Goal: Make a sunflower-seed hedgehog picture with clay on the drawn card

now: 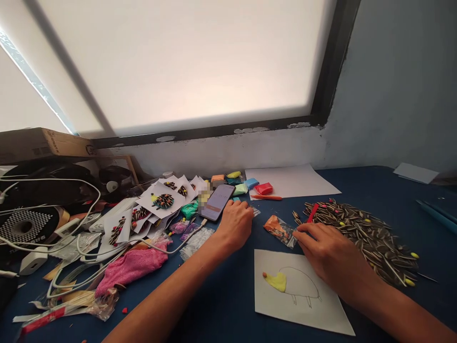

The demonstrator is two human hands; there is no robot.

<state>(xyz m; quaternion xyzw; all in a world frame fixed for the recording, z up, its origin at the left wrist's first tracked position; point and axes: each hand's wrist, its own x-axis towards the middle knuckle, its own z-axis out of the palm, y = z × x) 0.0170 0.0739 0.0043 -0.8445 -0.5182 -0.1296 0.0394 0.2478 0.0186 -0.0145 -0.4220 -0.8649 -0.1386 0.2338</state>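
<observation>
My right hand (326,250) is closed, its thumb and fingertips at the edge of a clear plastic bag of orange clay (274,226). My left hand (236,225) is curled shut beside the phone (218,202); a scrap of clear plastic (256,211) shows at its fingertips, and what it grips is hidden. Below the hands lies a white paper (303,318) with a pencil-drawn animal outline. Yellow clay (277,282) covers the head of the drawing, with a small brown-orange ball (264,275) at the snout tip.
Striped sunflower seeds (371,238) are heaped at right, a red strip (312,213) at their edge. Clay packs (263,188) and a blank sheet (296,178) are at the back. Left are seed-covered cards (162,200), a pink cloth (134,267), white cables (53,286) and a cardboard box (46,143).
</observation>
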